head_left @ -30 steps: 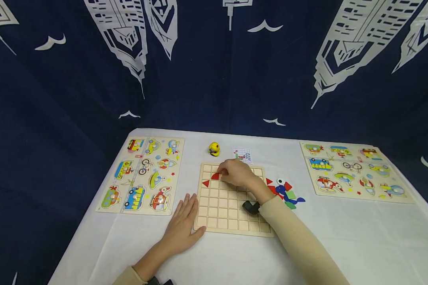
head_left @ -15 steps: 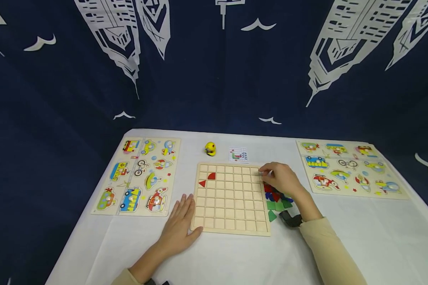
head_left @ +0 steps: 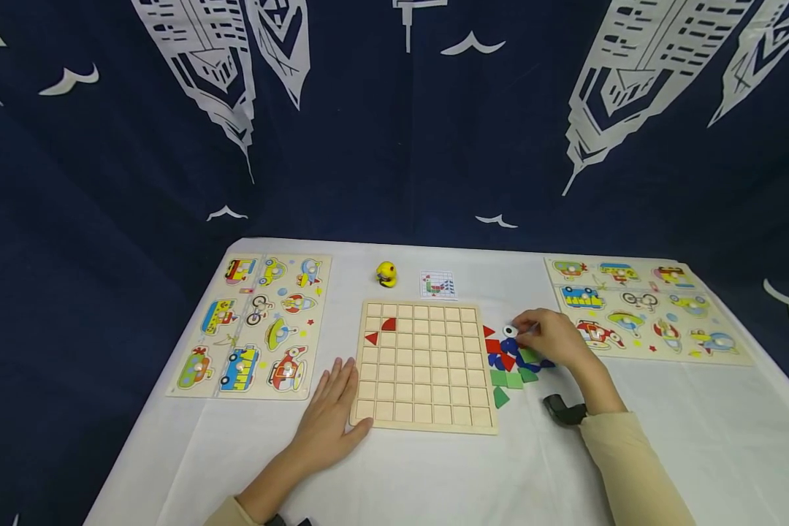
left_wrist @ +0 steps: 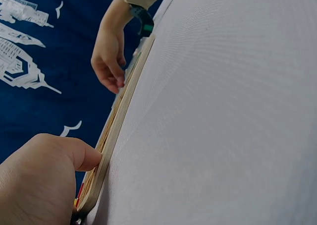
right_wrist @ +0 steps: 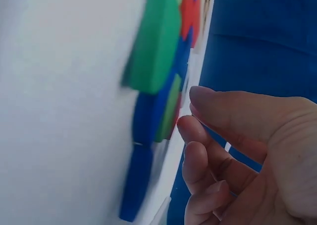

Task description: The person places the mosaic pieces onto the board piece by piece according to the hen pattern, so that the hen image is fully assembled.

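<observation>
My left hand [head_left: 329, 424] lies with its fingers extended at the left edge of a wooden grid board [head_left: 427, 425]. In the left wrist view its thumb [left_wrist: 86, 154] touches the board's rim. Two red pieces sit in the board's upper left: a quarter-circle [head_left: 389, 324] and a triangle [head_left: 372, 338]. My right hand [head_left: 552, 337] hovers over a pile of coloured pieces [head_left: 508, 361] right of the board. Its bent fingertips are near a white disc with a black centre [head_left: 510, 332]. In the right wrist view nothing shows between thumb and forefinger; a green piece [right_wrist: 154, 41] and blue pieces [right_wrist: 136, 183] lie beside them.
A small pattern card [head_left: 438, 285] and a yellow toy duck [head_left: 386, 274] stand behind the board. Picture puzzle boards lie on both sides, one at left [head_left: 272, 365] and one at right [head_left: 677, 351]. A dark printed curtain [head_left: 368, 161] hangs behind the white table [head_left: 434, 482].
My right hand has moved right, from the red quarter-circle on the board to the coloured pile, leaving that piece behind. The left hand keeps its place at the board.
</observation>
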`<state>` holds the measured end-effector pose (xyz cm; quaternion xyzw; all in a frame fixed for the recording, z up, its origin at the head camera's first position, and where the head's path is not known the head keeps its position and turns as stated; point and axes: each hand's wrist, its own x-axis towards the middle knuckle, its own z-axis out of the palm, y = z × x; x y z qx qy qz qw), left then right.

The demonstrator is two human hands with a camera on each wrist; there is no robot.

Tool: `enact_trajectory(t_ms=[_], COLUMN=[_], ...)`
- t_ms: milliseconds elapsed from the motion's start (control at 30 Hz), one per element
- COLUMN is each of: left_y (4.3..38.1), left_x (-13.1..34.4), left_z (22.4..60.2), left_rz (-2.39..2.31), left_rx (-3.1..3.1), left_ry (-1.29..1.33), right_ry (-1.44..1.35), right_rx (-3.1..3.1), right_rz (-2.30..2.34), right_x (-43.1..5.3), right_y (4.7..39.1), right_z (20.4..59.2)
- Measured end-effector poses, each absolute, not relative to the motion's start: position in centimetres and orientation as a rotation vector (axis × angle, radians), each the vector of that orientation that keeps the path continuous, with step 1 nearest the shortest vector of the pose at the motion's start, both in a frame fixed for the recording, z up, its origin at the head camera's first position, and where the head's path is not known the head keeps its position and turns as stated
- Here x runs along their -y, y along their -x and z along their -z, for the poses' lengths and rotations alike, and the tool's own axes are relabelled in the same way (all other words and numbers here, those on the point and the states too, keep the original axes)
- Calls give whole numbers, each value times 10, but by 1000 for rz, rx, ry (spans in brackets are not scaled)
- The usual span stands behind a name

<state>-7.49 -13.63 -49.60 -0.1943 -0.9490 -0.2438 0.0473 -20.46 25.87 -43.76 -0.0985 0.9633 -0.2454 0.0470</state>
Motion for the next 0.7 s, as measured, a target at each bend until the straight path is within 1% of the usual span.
enact_trajectory(t_ms=[700], left_y=[75], left_x=[135], left_z=[495], left_rz=[765], left_rx=[2918], left_ry=[580], right_ry=[318], right_rx=[-2936], right_rz=[730], right_x=[-254], right_y=[213], right_z=[444])
